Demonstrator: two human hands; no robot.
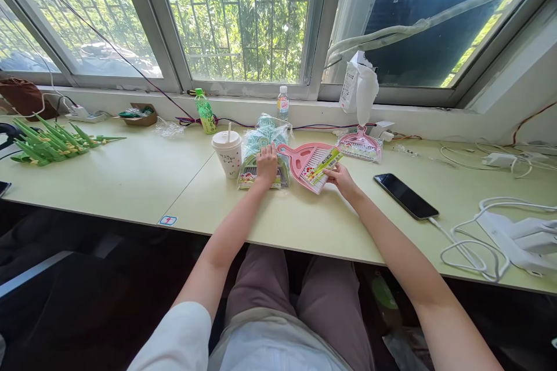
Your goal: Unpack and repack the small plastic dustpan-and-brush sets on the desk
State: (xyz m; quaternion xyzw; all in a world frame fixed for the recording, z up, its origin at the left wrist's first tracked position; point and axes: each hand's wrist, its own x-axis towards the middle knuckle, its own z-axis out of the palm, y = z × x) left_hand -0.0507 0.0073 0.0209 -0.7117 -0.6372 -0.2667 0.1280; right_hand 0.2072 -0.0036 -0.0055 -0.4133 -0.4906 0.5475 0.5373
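Observation:
A pink mini dustpan-and-brush set (307,163) with a yellow-green label is tilted just above the desk. My right hand (342,181) grips its lower right corner, fingers closed on the edge. My left hand (267,165) lies over a green dustpan set (249,175) in clear wrapping, its fingers pointing toward the window. Behind that hand rises a pale blue-green bundle in clear plastic (266,127). The pink handle ends beside my left fingertips; whether they touch I cannot tell.
A white lidded cup with straw (227,153) stands left of my left hand. Bottles (205,111), another pink dustpan set (360,144) and a tissue pack (359,90) line the back. A phone (406,196), cables and power strip (513,237) lie right; green stalk-like items (52,142) left.

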